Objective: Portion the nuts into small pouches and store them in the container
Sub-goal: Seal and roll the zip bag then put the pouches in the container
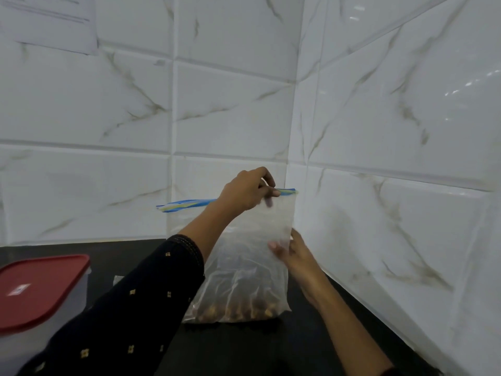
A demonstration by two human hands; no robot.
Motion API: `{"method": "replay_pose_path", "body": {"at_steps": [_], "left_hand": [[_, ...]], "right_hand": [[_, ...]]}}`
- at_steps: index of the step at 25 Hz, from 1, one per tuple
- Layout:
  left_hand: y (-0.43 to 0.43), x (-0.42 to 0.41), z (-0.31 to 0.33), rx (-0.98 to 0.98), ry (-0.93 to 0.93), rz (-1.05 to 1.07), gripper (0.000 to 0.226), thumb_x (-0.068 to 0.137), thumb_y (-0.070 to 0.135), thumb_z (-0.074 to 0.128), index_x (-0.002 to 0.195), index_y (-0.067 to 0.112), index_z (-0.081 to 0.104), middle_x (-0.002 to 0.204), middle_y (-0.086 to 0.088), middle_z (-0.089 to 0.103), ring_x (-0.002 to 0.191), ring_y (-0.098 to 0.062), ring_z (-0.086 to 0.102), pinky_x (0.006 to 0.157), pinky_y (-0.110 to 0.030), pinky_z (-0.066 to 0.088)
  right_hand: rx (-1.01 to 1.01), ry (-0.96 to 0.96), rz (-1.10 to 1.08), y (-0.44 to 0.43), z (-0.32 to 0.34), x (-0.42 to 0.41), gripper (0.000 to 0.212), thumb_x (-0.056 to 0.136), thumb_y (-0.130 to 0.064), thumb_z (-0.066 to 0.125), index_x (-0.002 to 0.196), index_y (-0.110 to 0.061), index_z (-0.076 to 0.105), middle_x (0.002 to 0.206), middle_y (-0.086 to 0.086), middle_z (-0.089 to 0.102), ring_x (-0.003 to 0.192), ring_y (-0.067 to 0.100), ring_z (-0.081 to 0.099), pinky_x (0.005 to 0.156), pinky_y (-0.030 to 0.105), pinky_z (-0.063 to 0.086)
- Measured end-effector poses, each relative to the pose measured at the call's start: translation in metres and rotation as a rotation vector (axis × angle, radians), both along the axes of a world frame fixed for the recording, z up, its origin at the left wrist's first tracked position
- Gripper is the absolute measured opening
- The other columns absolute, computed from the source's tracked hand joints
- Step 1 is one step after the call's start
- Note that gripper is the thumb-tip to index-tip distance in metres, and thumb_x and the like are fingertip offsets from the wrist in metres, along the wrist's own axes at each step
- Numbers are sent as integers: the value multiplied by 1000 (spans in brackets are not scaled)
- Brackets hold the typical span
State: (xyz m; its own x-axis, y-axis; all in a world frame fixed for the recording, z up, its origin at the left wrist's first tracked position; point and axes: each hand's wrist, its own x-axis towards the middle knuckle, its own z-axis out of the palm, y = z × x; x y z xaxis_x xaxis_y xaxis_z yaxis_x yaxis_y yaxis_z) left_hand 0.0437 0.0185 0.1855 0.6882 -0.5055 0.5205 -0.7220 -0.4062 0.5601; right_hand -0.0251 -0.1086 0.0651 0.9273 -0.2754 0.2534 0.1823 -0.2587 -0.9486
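Nearest, in the lower left of the frame, the container (35,318) stands on the dark table (306,346) with its red lid (40,289) on. Just beyond it lies a small clear piece of plastic (118,279), perhaps a pouch, though it is too small to tell. At the centre a large clear zip bag (260,270) stands upright on the table, and the nuts (235,312) sit in a low brown heap at its bottom.

The right hand (294,253) holds the bag's right edge halfway up, fingers seen through the film and thumb on the near side. The left hand (248,189), reaching across in a dark patterned sleeve (141,299), pinches the blue and yellow zip strip (187,205) at the bag's top. Behind them is a corner of marbled wall tiles (230,104).

This looks like the opening step: the big bag is being unsealed and no portion is out yet. The next move likely calls for parting the strip while the right hand steadies the bag, then fetching a small pouch to fill.
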Motion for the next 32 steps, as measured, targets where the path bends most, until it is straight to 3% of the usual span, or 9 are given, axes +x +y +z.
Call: {"method": "replay_pose_path", "body": {"at_steps": [4,9,13,16,19,22,25,28,32], "left_hand": [[31,3,8,296,-25,49,48,80,53,60,112,19,48,101,0,63,89,-18,54,80,-31,44],[118,20,18,913,40,402,61,75,45,70,122,14,47,118,-5,54,96,-18,47,85,-28,41],[128,22,1,561,-35,225,36,85,34,64,112,13,55,95,3,54,83,-14,48,62,-18,38],[126,19,-6,218,-82,167,30,86,26,62,112,16,52,85,10,56,79,-15,54,64,-18,43],[126,9,-35,-259,-112,184,41,80,23,71,114,19,48,89,13,57,78,-6,55,64,-7,43],[123,1,-77,-608,149,156,75,72,21,77,132,15,32,117,4,48,98,-8,53,81,-13,44],[108,-1,-119,-377,487,168,66,82,27,67,135,11,29,131,-8,46,115,-24,51,88,-30,44],[93,0,-155,-224,442,338,33,96,31,44,120,7,44,121,-17,57,101,-26,57,87,-34,47],[87,2,-150,-227,475,388,37,92,31,53,116,6,39,114,-12,54,95,-23,55,84,-35,49]], "right_hand": [[268,-112,-203,-1,15,15,17,93,-20,53,86,-16,68,96,11,69,96,28,64,86,37,51],[124,-88,-334,-5,28,25,31,90,-10,53,120,-4,56,118,14,62,96,25,58,87,36,44],[-715,-721,-619,48,68,16,57,78,-24,52,133,-12,44,136,8,49,124,20,37,96,29,19],[-1400,-547,-361,75,93,24,53,91,-52,39,135,-23,45,138,-1,50,135,20,33,108,39,7],[-1313,-228,-225,80,103,42,39,95,-47,38,119,-24,56,119,-2,60,119,16,48,107,37,12],[-1106,-282,-205,80,98,50,29,94,-42,44,105,-21,62,98,-3,57,101,16,54,85,30,18],[-993,-290,-199,81,100,54,26,92,-39,50,101,-19,65,93,-2,54,101,17,54,74,27,12],[-967,-294,-243,79,110,55,26,91,-36,51,99,-18,68,101,2,61,106,17,52,68,28,9],[-930,-284,-246,75,111,53,25,91,-36,52,97,-18,69,88,-4,52,105,18,48,71,29,11]]}}
